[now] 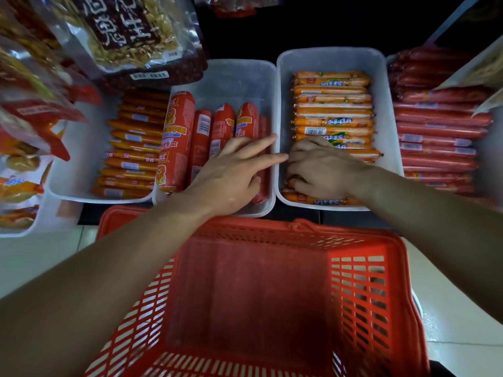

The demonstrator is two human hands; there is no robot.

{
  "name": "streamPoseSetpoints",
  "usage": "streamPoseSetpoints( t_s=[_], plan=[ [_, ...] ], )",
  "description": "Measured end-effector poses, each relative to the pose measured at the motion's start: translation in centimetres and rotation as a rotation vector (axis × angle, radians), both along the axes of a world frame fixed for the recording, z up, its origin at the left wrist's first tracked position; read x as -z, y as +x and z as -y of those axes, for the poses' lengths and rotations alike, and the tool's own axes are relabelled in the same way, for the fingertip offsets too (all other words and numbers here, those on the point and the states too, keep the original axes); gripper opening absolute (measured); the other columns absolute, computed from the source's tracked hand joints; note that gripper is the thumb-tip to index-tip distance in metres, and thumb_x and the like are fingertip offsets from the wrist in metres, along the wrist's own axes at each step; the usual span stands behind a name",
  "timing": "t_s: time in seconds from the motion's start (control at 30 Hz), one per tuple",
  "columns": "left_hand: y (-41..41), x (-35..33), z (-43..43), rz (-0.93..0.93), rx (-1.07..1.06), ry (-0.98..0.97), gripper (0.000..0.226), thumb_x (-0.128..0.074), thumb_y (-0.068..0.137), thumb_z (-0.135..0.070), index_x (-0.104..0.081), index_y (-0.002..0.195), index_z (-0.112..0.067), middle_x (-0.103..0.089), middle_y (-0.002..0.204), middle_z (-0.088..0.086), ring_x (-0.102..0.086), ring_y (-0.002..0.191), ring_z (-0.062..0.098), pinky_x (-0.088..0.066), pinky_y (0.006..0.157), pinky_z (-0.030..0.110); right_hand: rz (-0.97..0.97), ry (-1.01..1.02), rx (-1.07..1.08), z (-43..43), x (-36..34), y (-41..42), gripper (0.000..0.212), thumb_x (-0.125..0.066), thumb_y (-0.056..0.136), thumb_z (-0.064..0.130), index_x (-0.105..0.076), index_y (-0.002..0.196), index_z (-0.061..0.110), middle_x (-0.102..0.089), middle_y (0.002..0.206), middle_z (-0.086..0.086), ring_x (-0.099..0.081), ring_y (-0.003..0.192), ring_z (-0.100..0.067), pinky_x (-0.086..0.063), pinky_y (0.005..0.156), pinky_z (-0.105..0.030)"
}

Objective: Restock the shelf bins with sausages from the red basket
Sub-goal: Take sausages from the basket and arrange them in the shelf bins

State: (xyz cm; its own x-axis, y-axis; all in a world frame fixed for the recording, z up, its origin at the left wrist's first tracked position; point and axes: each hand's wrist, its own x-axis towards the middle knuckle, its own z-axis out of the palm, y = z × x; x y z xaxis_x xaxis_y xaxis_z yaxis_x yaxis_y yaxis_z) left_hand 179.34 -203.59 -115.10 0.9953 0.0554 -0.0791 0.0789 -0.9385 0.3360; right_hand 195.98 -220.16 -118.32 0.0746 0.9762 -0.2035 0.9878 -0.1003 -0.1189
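Restocking is looking all but finished at a shop shelf, where the red basket (299, 225) is sitting empty in front of a person, its solid floor showing bare. Just beyond the basket's far rim, two clear bins are getting the attention. The left hand (231, 172) is lying over the fat red sausages (177, 140) in the middle bin (236, 74) past the basket's far-left corner, fingers stretched nearly flat and pointing toward the neighbouring bin, holding nothing that can be made out. The right hand (321, 170) is reaching into the orange-sausage bin (284, 104) past the basket's far-right corner, fingers curling down onto the nearest rows of orange sausages (332, 110) and seemingly gripping a few while settling them into line. That bin is showing packs stacked from its near wall almost to its far one, while the middle bin is showing bare plastic at its far end. Farther left of the basket a bin of thin orange sticks (133, 148), and farther right a bin of slim red sausages (435, 131), are both looking well filled. With nothing in the basket, only tidying appears to be remaining.
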Motion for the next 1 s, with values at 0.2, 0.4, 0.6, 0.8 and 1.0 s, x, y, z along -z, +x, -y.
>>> streamPoseSetpoints(
  t_s=[0.2,0.4,0.6,0.8,1.0],
  plan=[
    [0.0,0.1,0.2,-0.019,-0.016,-0.024,0.066,-0.053,0.090,-0.017,-0.038,0.147,-0.046,-0.018,0.162,-0.021,-0.024,0.139,0.014,-0.030,0.115,0.045,-0.236,-0.101,0.091,-0.3,-0.9,-0.3,0.032,-0.049,0.097,0.030,-0.067,0.119,0.043,-0.057,0.127,0.027,-0.026,0.135,-0.006,0.006,0.115,-0.029],
    [0.0,0.1,-0.1,-0.045,-0.018,-0.036,0.070,-0.054,0.090,-0.014,-0.034,0.147,-0.051,-0.015,0.162,-0.024,-0.022,0.140,0.013,-0.020,0.119,0.037,-0.195,-0.154,0.058,-0.5,-0.3,0.0,0.032,-0.041,0.097,0.036,-0.066,0.114,0.047,-0.057,0.114,0.031,-0.025,0.132,-0.005,0.005,0.117,-0.036],
    [0.0,0.2,0.0,-0.062,-0.045,-0.077,0.071,-0.054,0.090,-0.015,-0.034,0.146,-0.054,-0.013,0.160,-0.030,-0.020,0.140,0.009,-0.020,0.120,0.036,-0.251,-0.129,0.112,-0.7,-0.4,0.7,0.026,-0.046,0.096,0.039,-0.070,0.106,0.046,-0.059,0.117,0.023,-0.029,0.132,-0.007,-0.008,0.115,-0.030],
    [0.1,-0.2,0.2,-0.071,-0.055,-0.087,0.070,-0.053,0.091,-0.013,-0.035,0.146,-0.053,-0.012,0.160,-0.030,-0.019,0.141,0.009,-0.017,0.120,0.034,-0.322,-0.207,0.103,-0.5,0.0,-0.7,0.031,-0.042,0.101,0.034,-0.069,0.114,0.043,-0.059,0.121,0.027,-0.024,0.137,-0.001,0.018,0.116,-0.043],
    [0.1,0.0,0.0,-0.069,-0.056,-0.091,0.073,-0.054,0.088,-0.012,-0.035,0.145,-0.056,-0.012,0.159,-0.032,-0.019,0.141,0.009,-0.020,0.119,0.038,-0.238,-0.121,0.068,-0.1,0.8,-0.9,0.029,-0.042,0.099,0.037,-0.068,0.108,0.040,-0.057,0.107,0.026,-0.034,0.124,-0.004,0.015,0.116,-0.048]
  ],
)
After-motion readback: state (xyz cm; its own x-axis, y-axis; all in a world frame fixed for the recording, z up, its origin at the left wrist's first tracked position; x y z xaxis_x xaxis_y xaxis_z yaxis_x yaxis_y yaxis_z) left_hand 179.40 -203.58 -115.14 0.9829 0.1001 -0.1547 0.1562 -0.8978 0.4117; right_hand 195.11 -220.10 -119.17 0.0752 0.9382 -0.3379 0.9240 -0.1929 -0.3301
